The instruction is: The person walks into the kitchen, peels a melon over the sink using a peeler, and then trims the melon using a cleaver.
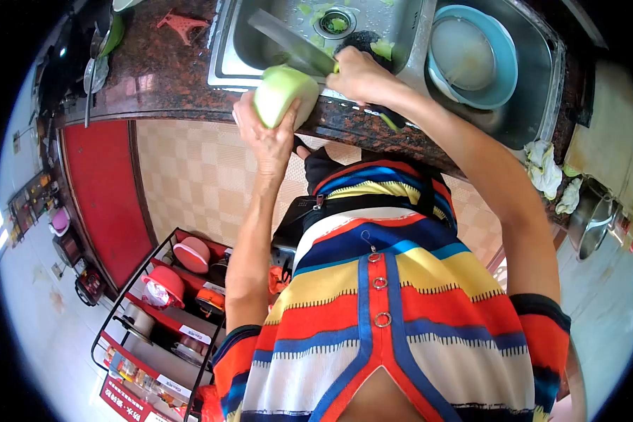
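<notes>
My left hand is closed around a pale green, smooth gourd-like vegetable at the front edge of the sink. My right hand grips a knife whose broad blade points up and left over the left basin, close above the vegetable. I cannot tell whether blade and vegetable touch. Green scraps lie in the left basin, some around the drain. A dark, rough object sits behind my right hand, partly hidden by it.
A blue tub holding a bowl of cloudy liquid stands in the right basin. On the dark stone counter lies a red plastic item. Crumpled white cloths are at the right. A storage rack stands lower left.
</notes>
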Action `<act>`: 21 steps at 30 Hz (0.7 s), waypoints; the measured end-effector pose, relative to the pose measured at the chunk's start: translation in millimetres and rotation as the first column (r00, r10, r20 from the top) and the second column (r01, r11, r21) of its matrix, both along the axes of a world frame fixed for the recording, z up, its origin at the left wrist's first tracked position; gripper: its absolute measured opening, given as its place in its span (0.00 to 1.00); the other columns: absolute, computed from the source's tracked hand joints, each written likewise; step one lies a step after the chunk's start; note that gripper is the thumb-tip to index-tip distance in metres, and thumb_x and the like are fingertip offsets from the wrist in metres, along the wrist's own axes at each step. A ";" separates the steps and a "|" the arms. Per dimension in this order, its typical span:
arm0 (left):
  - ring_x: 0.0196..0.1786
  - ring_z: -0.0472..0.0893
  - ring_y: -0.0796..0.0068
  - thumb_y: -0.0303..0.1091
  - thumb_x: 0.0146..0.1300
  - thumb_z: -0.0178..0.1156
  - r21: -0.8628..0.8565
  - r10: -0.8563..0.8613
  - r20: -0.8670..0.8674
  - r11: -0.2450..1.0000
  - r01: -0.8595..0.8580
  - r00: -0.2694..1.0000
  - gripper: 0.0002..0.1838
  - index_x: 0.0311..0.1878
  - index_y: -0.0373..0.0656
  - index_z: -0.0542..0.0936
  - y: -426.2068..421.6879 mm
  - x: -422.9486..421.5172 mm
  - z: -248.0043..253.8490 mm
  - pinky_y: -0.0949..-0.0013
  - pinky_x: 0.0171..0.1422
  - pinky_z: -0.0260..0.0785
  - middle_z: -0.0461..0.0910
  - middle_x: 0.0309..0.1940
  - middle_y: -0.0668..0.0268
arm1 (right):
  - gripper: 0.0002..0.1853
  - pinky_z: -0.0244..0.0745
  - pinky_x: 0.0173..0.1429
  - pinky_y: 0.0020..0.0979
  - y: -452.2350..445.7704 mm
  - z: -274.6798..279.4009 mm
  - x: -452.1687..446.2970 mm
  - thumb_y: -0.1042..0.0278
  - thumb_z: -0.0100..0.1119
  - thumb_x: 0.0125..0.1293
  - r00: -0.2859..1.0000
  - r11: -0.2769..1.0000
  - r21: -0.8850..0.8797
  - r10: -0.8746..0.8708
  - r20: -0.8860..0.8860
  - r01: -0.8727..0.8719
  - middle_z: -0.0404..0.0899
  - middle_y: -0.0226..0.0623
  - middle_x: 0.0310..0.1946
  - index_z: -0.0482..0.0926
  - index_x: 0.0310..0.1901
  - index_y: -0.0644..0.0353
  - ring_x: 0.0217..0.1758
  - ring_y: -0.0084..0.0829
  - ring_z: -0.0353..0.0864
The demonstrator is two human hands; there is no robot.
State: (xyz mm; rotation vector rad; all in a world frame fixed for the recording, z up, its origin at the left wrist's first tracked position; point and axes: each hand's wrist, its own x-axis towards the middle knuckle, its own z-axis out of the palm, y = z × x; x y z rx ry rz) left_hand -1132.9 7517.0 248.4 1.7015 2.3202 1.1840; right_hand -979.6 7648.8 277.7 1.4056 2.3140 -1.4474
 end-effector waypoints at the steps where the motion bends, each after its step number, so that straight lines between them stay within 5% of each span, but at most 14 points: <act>1: 0.42 0.70 0.55 0.41 0.44 0.74 -0.001 -0.011 -0.007 1.000 0.011 1.000 0.33 0.49 0.34 0.70 -4.3 -0.5 -0.1 0.55 0.48 0.63 0.70 0.38 0.53 | 0.15 0.77 0.45 0.44 -3.6 -11.4 3.2 0.68 0.55 0.59 1.000 0.998 -0.057 -0.022 -0.004 0.022 0.79 0.61 0.32 0.77 0.42 0.73 0.39 0.54 0.82; 3: 0.43 0.70 0.55 0.43 0.45 0.74 -0.019 0.044 0.052 0.999 -0.043 0.998 0.34 0.49 0.34 0.70 -10.5 -0.9 -1.0 0.55 0.48 0.64 0.69 0.39 0.54 | 0.15 0.78 0.40 0.40 -20.6 -12.8 9.9 0.66 0.55 0.62 0.997 0.999 -0.046 0.028 0.071 -0.025 0.82 0.52 0.31 0.77 0.47 0.66 0.33 0.40 0.84; 6: 0.43 0.71 0.55 0.42 0.45 0.75 -0.022 0.052 0.089 0.998 -0.051 0.995 0.34 0.50 0.34 0.68 -23.3 -4.9 -6.1 0.56 0.48 0.65 0.68 0.40 0.54 | 0.10 0.77 0.38 0.40 -21.7 3.9 18.9 0.67 0.55 0.62 0.979 0.976 -0.078 -0.202 0.020 0.203 0.80 0.49 0.27 0.77 0.41 0.65 0.30 0.45 0.82; 7: 0.44 0.71 0.56 0.41 0.45 0.75 -0.014 0.042 0.112 0.999 -0.041 0.993 0.34 0.50 0.34 0.68 -23.7 -6.2 -6.1 0.57 0.48 0.65 0.68 0.40 0.55 | 0.09 0.76 0.35 0.41 -20.7 0.3 23.2 0.67 0.55 0.62 0.991 0.977 0.166 -0.122 -0.064 0.131 0.79 0.51 0.25 0.76 0.39 0.65 0.28 0.48 0.81; 9: 0.44 0.71 0.57 0.40 0.45 0.75 -0.046 0.045 0.160 0.998 -0.038 0.986 0.34 0.50 0.34 0.67 -27.6 -7.5 -5.3 0.57 0.48 0.66 0.68 0.40 0.54 | 0.08 0.75 0.32 0.42 -21.5 -2.1 29.0 0.68 0.56 0.62 0.989 0.945 0.315 -0.040 -0.143 0.084 0.78 0.52 0.24 0.76 0.38 0.63 0.27 0.47 0.81; 13: 0.45 0.71 0.58 0.38 0.45 0.75 -0.213 0.050 0.273 0.977 0.009 0.961 0.36 0.52 0.33 0.65 -28.2 -10.7 8.6 0.58 0.50 0.67 0.67 0.42 0.53 | 0.07 0.75 0.33 0.46 -43.9 7.2 25.1 0.73 0.59 0.58 0.992 0.953 0.302 0.014 -0.124 0.025 0.79 0.52 0.24 0.75 0.37 0.64 0.28 0.50 0.82; 17: 0.42 0.76 0.57 0.35 0.43 0.75 -0.106 0.040 0.243 0.994 -0.015 0.969 0.31 0.49 0.33 0.71 -13.5 -6.9 38.0 0.59 0.47 0.69 0.73 0.40 0.52 | 0.15 0.76 0.33 0.46 -65.0 14.9 19.0 0.74 0.63 0.52 0.984 0.911 0.405 0.136 -0.112 -0.080 0.80 0.49 0.25 0.72 0.41 0.63 0.29 0.51 0.81; 19: 0.36 0.80 0.56 0.30 0.41 0.74 -0.378 0.018 0.221 0.923 0.069 0.975 0.23 0.41 0.35 0.78 -8.9 -7.7 45.2 0.60 0.43 0.71 0.79 0.33 0.53 | 0.16 0.75 0.32 0.45 -69.6 23.2 16.4 0.74 0.63 0.51 0.976 0.887 0.451 0.172 -0.136 -0.094 0.80 0.48 0.25 0.72 0.41 0.64 0.28 0.51 0.81; 20: 0.31 0.81 0.54 0.27 0.40 0.72 -0.172 -0.077 0.024 0.982 0.080 0.997 0.15 0.34 0.37 0.82 -2.8 -4.9 48.4 0.61 0.40 0.72 0.82 0.27 0.55 | 0.17 0.74 0.31 0.44 -71.5 23.0 14.9 0.74 0.62 0.50 0.979 0.871 0.478 0.179 -0.098 -0.112 0.79 0.47 0.25 0.72 0.43 0.64 0.28 0.49 0.80; 21: 0.31 0.81 0.54 0.27 0.40 0.72 -0.170 -0.081 0.023 0.982 0.083 0.996 0.15 0.34 0.37 0.82 -2.7 -5.4 45.1 0.61 0.40 0.72 0.82 0.27 0.55 | 0.17 0.74 0.31 0.44 -71.1 22.3 14.7 0.74 0.62 0.50 0.979 0.870 0.480 0.176 -0.099 -0.108 0.79 0.47 0.25 0.72 0.43 0.64 0.28 0.49 0.80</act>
